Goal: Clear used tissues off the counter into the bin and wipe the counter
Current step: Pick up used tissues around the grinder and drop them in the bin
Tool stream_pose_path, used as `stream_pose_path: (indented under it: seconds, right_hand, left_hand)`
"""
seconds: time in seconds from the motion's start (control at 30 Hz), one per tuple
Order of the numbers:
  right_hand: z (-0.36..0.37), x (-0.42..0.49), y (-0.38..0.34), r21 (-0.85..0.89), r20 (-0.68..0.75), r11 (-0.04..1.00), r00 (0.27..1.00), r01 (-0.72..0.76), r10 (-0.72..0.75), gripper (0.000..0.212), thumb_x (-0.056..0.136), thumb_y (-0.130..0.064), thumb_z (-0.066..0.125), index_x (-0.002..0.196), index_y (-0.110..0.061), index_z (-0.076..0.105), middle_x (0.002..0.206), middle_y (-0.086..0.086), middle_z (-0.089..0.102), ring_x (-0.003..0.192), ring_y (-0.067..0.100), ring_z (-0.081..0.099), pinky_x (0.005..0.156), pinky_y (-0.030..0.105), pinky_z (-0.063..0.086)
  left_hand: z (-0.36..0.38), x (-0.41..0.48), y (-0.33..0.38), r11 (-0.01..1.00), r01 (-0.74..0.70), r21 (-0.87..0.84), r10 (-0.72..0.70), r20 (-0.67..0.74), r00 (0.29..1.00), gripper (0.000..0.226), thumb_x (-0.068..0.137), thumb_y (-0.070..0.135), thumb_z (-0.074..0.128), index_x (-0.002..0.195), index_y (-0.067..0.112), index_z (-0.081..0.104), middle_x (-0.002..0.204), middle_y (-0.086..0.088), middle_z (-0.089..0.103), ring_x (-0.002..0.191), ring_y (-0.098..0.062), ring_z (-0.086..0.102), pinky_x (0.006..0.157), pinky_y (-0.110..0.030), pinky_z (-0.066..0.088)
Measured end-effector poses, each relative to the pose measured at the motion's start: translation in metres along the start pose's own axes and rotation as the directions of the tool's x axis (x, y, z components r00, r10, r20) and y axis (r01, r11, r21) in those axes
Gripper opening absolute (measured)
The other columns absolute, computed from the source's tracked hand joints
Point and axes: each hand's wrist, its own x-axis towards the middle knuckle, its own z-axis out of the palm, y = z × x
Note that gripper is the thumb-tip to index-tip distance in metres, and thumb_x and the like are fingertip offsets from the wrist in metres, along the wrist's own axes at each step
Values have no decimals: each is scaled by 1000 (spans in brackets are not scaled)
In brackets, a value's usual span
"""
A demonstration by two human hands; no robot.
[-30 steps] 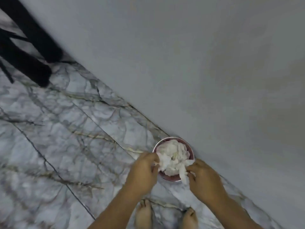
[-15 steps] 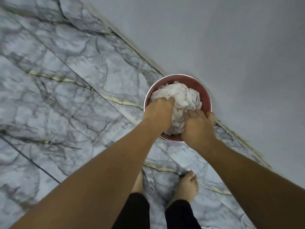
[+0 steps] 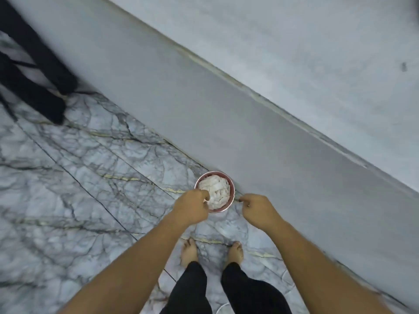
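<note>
A small round red bin stands on the marble floor against the base of the grey counter front. It is packed to the rim with crumpled white tissues. My left hand hovers over the bin's near left edge with fingers curled, and a bit of white tissue shows at its fingertips. My right hand is just right of the bin, off the tissues, fingers loosely curled with nothing visible in it.
The grey counter front runs diagonally, with the counter top above its edge. Black furniture legs stand at the far left. My bare feet are on the marble floor right behind the bin.
Both hands were pressing the tissues down in the bin. They have lifted out, the right hand moving off to the right, and my head has risen away from the bin.
</note>
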Motion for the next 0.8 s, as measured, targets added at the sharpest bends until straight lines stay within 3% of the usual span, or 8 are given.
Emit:
stream_pose_path:
  seconds: [0.13,0.27,0.37,0.47,0.67,0.8]
  right_hand:
    - [-82,-97,-48,111,-130,989,988,102,-87,29,91,-12,56,112,-18,75,105,6,76,93,21,68,80,24,52]
    - [-159,-170,-51,160,-336,962,929,220,-157,26,94,-18,58,111,-29,73,105,-13,74,96,1,65,81,13,46]
    - [-223,-205,-38,241,-456,942,884,233,-102,26,96,-16,59,105,-35,74,99,-22,74,97,-7,64,79,11,46]
    - [-293,-213,-12,276,-603,917,795,286,-67,28,96,-13,58,103,-34,75,98,-23,74,99,-2,66,80,13,49]
    - [-406,-167,78,298,-746,905,666,305,21,40,89,-1,63,98,-39,73,98,-25,69,93,5,66,72,14,49]
    - [-461,-116,131,289,-740,930,669,227,67,44,88,-13,68,110,-50,59,104,-26,62,104,4,60,82,20,50]
  left_hand:
    - [-74,-71,69,971,-208,-118,197,-100,975,32,83,26,52,107,23,73,110,-2,75,99,-21,68,85,-34,55]
    - [-133,-100,141,901,-390,-188,343,-240,908,17,89,18,63,95,31,73,97,17,74,89,3,67,79,-17,50]
    - [-174,-97,210,836,-519,-181,456,-299,839,19,90,15,62,98,26,75,100,17,73,94,2,67,75,-20,55]
    - [-208,-70,288,768,-623,-145,561,-316,765,20,95,16,60,101,30,73,106,20,71,101,1,65,77,-17,54]
    - [-223,16,389,741,-667,-83,602,-358,714,22,97,20,59,99,39,69,112,34,64,107,4,62,82,-17,54]
    - [-225,82,423,766,-641,-42,582,-379,720,24,94,22,63,103,44,65,115,31,63,113,3,58,85,-14,52]
